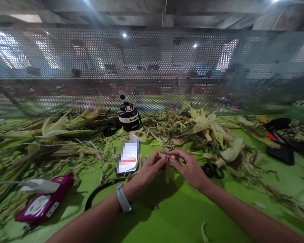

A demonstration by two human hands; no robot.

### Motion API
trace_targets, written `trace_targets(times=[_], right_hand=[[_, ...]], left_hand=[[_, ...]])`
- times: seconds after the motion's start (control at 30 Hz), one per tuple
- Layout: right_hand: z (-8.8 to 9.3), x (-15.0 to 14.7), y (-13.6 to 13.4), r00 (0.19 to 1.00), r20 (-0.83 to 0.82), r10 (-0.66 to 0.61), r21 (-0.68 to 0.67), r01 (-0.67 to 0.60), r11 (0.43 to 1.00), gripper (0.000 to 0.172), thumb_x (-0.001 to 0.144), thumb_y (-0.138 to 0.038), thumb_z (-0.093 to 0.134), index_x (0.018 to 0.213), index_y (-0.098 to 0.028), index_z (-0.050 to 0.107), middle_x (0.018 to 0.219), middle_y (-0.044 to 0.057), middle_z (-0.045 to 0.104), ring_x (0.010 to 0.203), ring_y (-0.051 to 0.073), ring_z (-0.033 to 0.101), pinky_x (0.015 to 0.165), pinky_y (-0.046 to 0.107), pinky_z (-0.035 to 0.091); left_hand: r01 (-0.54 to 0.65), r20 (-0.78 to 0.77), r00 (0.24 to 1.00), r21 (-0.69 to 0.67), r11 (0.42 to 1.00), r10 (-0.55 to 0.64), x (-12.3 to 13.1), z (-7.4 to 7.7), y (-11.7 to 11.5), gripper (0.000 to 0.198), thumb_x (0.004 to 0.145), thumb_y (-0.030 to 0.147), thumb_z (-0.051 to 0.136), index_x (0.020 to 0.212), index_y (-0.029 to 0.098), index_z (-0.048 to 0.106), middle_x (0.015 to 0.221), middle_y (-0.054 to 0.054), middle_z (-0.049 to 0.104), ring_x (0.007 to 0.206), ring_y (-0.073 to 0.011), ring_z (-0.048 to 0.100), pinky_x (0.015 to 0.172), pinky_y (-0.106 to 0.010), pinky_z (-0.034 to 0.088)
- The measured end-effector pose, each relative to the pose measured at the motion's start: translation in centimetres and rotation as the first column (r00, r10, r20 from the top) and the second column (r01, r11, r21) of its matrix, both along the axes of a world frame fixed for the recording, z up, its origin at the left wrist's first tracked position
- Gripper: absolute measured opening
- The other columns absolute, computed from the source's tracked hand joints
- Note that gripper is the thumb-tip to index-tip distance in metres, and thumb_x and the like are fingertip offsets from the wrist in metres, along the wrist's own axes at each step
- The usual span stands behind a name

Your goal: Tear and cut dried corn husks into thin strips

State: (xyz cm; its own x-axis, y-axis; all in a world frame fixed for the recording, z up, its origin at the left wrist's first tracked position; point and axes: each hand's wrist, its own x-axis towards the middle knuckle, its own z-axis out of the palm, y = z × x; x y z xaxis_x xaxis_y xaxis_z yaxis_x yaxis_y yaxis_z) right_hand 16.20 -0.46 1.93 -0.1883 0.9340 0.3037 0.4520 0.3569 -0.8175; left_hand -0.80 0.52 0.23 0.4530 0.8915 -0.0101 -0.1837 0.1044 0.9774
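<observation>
In the head view my left hand (154, 163) and my right hand (186, 166) meet over the green table. Fingertips of both are pinched on a small pale strip of corn husk (168, 175), which hangs down between them. My fingers partly hide its upper end. A light-coloured watch strap circles my left wrist. Just right of my right hand lie the black handles of a pair of scissors (213, 170). Left of my left hand a lit phone (128, 157) rests on the table.
Dried corn husks (205, 125) heap up ahead and spread to both sides. A black bottle (128, 118) stands at the back before a perforated metal screen (152, 67). At left lies a purple power bank (47, 200) with a white cable. Dark items (280, 153) sit at far right.
</observation>
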Motion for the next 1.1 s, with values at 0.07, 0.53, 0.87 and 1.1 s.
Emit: trace_targets(times=[0.07, 0.53, 0.87, 1.1], right_hand=[[-0.4, 0.1, 0.1, 1.0, -0.027, -0.013, -0.017, 0.013, 1.0, 0.028, 0.085, -0.033, 0.057, 0.107, -0.017, 0.064, 0.107, 0.008, 0.068, 0.096, 0.021, 0.062, 0.085, 0.035, 0.049], [-0.4, 0.2, 0.1, 0.997, 0.074, -0.001, 0.242, -0.017, 0.97, 0.021, 0.089, -0.019, 0.051, 0.102, -0.022, 0.067, 0.098, 0.007, 0.069, 0.092, 0.021, 0.063, 0.081, 0.035, 0.051], [-0.9, 0.7, 0.7, 0.976, 0.193, -0.097, 0.383, 0.016, 0.924, 0.015, 0.087, -0.016, 0.051, 0.084, -0.019, 0.065, 0.08, 0.006, 0.066, 0.076, 0.02, 0.061, 0.07, 0.032, 0.048], [0.6, 1.8, 1.3, 0.989, 0.144, -0.028, 0.186, 0.001, 0.983, 0.016, 0.079, -0.02, 0.052, 0.083, -0.019, 0.067, 0.086, 0.007, 0.067, 0.084, 0.022, 0.062, 0.077, 0.036, 0.048]], left_hand=[[-0.007, 0.005, 1.0, -0.07, 0.998, 0.007, 0.1, 0.0, 0.0, 0.029, 0.082, 0.043, 0.062, 0.101, 0.02, 0.058, 0.094, -0.002, 0.062, 0.086, -0.0149, 0.059, 0.079, -0.029, 0.048], [-0.105, -0.003, 0.994, -0.29, 0.951, 0.109, 0.1, 0.6, 0.6, 0.036, 0.066, 0.047, 0.074, 0.084, 0.017, 0.064, 0.053, 0.008, 0.044, 0.044, -0.0045, 0.032, 0.043, -0.02, 0.019], [-0.007, -0.151, 0.988, -0.2, 0.98, -0.023, -0.1, 0.0, 0.9, 0.03, 0.069, 0.044, 0.071, 0.075, 0.015, 0.067, 0.044, 0.009, 0.036, 0.039, -0.0047, 0.025, 0.041, -0.023, 0.011], [0.067, -0.163, 0.981, -0.201, 0.977, -0.101, -0.2, 0.6, 0.5, 0.029, 0.069, 0.044, 0.07, 0.071, 0.016, 0.066, 0.043, 0.009, 0.038, 0.038, -0.005, 0.028, 0.04, -0.021, 0.017]])
